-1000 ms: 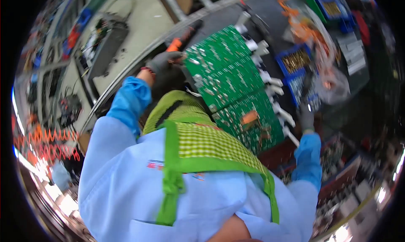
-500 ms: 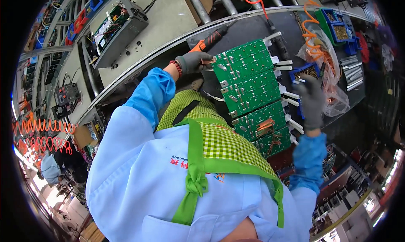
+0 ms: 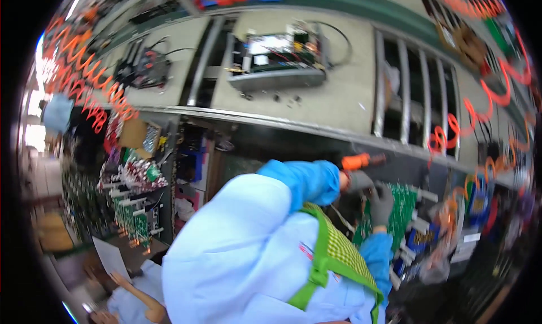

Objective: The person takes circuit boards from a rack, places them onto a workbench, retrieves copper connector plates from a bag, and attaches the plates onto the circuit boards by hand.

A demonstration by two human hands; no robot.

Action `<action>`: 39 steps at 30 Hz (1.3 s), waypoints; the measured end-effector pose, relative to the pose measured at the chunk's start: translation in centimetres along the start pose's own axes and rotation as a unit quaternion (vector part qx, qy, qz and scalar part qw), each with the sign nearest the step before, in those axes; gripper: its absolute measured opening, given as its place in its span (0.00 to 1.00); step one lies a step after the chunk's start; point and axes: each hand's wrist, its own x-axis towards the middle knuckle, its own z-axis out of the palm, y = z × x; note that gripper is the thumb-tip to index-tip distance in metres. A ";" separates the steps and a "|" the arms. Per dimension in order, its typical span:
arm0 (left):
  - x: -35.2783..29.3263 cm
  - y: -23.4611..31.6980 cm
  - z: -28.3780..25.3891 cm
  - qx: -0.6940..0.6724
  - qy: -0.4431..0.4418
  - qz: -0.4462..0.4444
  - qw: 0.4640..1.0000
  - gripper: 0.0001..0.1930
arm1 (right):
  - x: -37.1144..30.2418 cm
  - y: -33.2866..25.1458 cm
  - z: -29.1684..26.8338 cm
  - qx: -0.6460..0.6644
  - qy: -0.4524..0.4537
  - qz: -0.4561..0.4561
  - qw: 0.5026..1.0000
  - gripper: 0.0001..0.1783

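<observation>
Green circuit boards [image 3: 402,211] lie side by side on the dark bench in front of me, with white tabs along their right side. At the boards' upper left corner my left hand [image 3: 359,181], in a grey glove, has its fingers drawn together. My right hand [image 3: 382,205], gloved the same, reaches over the boards, its fingertips close to the left ones in a pinch. Whatever the fingers hold is too small and blurred to make out. An orange-handled power screwdriver [image 3: 355,162] rests just beyond my left hand.
Right of the boards are a blue bin [image 3: 420,239] and a clear plastic bag [image 3: 435,269]. An opened metal electronics chassis [image 3: 276,80] sits on the line beyond, near metal rollers [image 3: 404,92]. Orange coiled hoses [image 3: 451,133] hang at right. At lower left, another person holds a white sheet [image 3: 111,256].
My view has swung left, so the boards appear farther right. My right hand has moved from the blue bin to beside my left hand at the boards' upper left corner.
</observation>
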 end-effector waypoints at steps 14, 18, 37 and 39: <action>2.0 -1.6 0.6 -0.220 -0.018 -0.165 0.961 0.10 | -0.1 3.1 1.3 0.036 0.073 0.150 0.985 0.12; 2.6 -3.2 0.8 -0.027 -0.067 -0.083 0.994 0.10 | -0.4 0.5 1.2 -0.072 0.070 0.056 0.993 0.11; 1.9 0.5 -0.7 0.324 -0.061 0.045 0.943 0.13 | -1.7 -0.8 2.0 -0.152 0.090 0.034 0.984 0.10; 1.9 0.4 -0.9 0.319 -0.068 0.055 0.944 0.13 | -1.7 -0.9 2.0 -0.140 0.094 0.044 0.985 0.09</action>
